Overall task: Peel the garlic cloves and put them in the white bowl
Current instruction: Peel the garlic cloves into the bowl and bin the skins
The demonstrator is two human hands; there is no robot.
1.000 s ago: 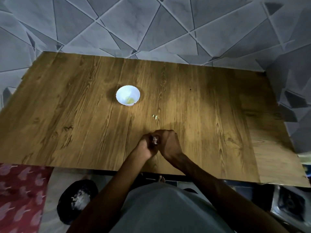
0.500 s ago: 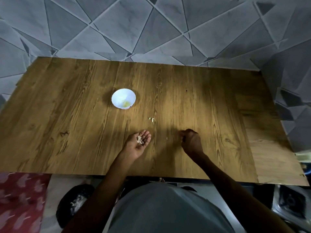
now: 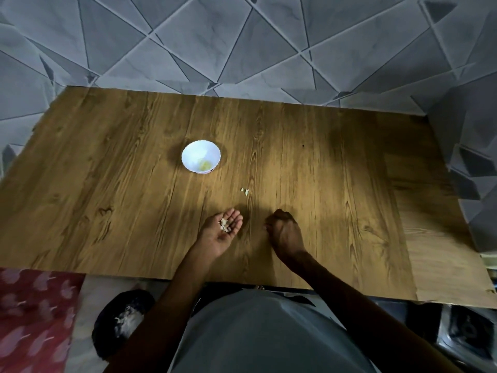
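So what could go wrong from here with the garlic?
1. The pale scraps lie loose on the upturned left hand; a tilt could scatter them over the table.
2. The white bowl stands beyond both hands, so anything carried there might drop short.
3. The small bits lying on the table between hands and bowl could be brushed off.
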